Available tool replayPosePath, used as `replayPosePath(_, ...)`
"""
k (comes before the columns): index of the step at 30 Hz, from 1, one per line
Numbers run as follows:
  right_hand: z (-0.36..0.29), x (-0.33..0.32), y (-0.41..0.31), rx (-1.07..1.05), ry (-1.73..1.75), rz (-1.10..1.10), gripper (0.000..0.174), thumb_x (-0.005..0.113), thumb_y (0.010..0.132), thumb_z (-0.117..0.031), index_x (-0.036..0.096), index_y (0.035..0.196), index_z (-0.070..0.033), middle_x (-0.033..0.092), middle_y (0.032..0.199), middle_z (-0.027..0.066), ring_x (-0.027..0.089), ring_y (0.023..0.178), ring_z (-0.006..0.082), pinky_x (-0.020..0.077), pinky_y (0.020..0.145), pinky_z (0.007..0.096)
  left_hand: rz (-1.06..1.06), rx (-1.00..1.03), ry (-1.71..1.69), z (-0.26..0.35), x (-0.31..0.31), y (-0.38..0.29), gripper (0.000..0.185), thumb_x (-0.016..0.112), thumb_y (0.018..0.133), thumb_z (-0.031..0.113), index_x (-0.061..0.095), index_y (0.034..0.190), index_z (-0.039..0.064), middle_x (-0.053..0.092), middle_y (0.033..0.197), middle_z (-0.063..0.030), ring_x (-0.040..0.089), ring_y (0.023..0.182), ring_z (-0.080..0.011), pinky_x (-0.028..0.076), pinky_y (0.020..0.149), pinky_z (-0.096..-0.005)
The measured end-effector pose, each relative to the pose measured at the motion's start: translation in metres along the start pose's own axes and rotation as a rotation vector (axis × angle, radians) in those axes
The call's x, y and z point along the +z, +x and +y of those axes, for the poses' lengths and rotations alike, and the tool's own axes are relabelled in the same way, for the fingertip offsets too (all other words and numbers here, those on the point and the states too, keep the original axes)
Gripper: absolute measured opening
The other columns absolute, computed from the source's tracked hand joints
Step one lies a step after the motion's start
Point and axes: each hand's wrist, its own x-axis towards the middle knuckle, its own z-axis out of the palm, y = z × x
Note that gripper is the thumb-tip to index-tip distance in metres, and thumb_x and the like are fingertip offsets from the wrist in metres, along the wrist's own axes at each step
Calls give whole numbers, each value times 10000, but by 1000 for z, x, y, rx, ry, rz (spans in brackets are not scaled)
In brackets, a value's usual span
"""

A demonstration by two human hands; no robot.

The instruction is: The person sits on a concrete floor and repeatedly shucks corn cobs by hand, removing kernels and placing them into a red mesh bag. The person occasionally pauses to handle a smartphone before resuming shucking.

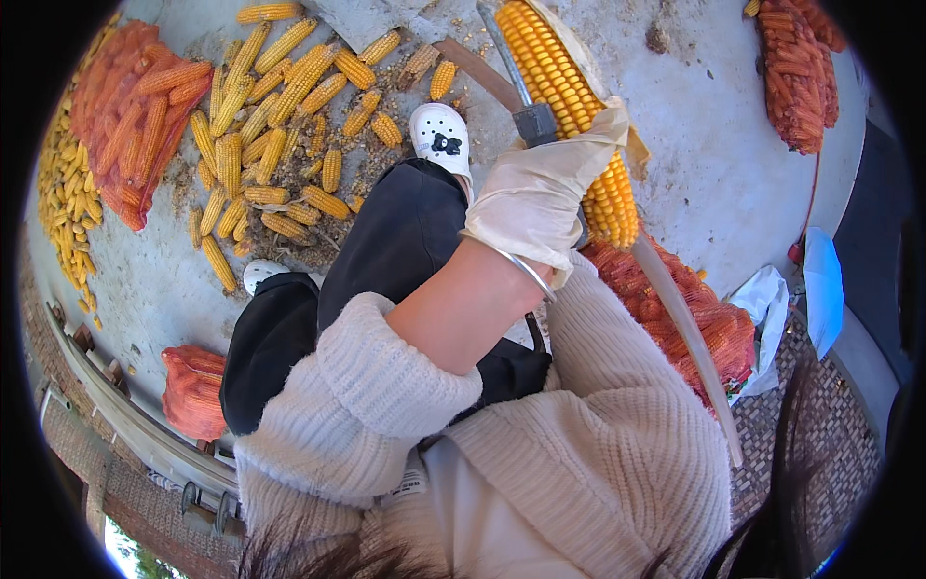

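Observation:
My left hand (546,188), in a pale thin glove with a metal bangle at the wrist, is closed around a large yellow corn ear (553,69). Dry husk hangs along the ear's right side. Against the ear's left side runs a metal rod (504,54) ending in a dark block (535,124); whether my left hand also grips it, I cannot tell. My right sleeve (615,318) reaches up behind the left hand, and my right hand is hidden there. A long translucent curved bar (684,340) slants down past the right sleeve.
Several husked corn ears (275,123) lie among debris on the concrete, left of my white clog (439,137). Red mesh sacks of corn stand at the left (134,119), lower left (192,391), right (694,326) and far right (792,79). More corn (65,203) spreads along the left edge.

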Motion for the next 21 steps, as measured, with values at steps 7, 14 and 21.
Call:
replayPosePath(7, -11, -28, -34, -81, 89, 82, 1158, 829, 636, -470, 221, 1472, 54, 552, 1255, 284, 600, 1119, 372, 495, 960, 406, 32, 156, -131, 5, -14, 4, 382, 792, 817, 92, 594, 1142, 49, 640, 988, -24, 643, 885, -148, 538, 793, -305)
replayPosePath(14, 22, 4, 7, -217, 118, 74, 1168, 849, 612, -416, 225, 1473, 66, 568, 1253, 253, 603, 1114, 354, 498, 957, 400, 78, 134, -136, -10, -16, 4, 403, 798, 816, 112, 598, 1162, 55, 648, 983, -30, 647, 852, -154, 541, 772, -309)
replayPosePath(21, 30, -32, -1, -432, -549, 27, 920, 851, 606, -374, 465, 1351, 5, 564, 1192, 214, 597, 1102, 340, 512, 896, 420, 94, 42, -47, -5, -22, 4, 367, 785, 833, 142, 620, 1149, 55, 653, 983, -19, 643, 892, -148, 533, 810, -295)
